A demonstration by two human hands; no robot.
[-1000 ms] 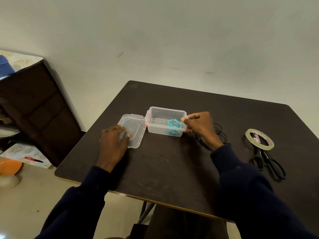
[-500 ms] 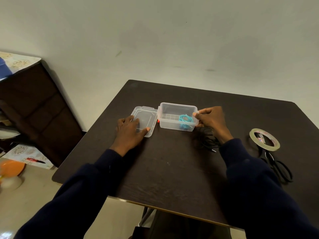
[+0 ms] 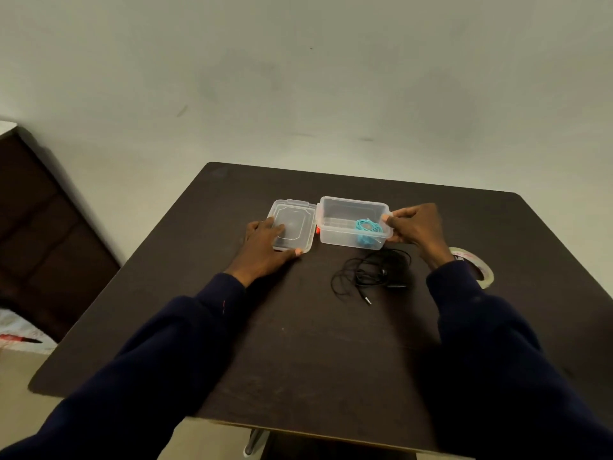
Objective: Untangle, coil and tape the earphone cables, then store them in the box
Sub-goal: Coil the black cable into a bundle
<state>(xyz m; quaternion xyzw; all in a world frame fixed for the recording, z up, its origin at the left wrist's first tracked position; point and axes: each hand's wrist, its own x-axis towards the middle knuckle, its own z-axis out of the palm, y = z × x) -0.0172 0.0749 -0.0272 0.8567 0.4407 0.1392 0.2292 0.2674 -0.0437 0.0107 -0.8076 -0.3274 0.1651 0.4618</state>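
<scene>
Pinched at its rim by the right hand [image 3: 416, 229], the box [image 3: 351, 209] is loaded with the teal cable [image 3: 366, 227], the lid [image 3: 293, 224] is pressed under the flat left hand [image 3: 265, 245], and the black cable [image 3: 370, 275] is left tangled nearby.

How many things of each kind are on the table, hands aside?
Earphones: 2 (teal earphones, black earphones)
Box: 1, with its hinged lid open
Tape roll: 1
Total: 4
</scene>
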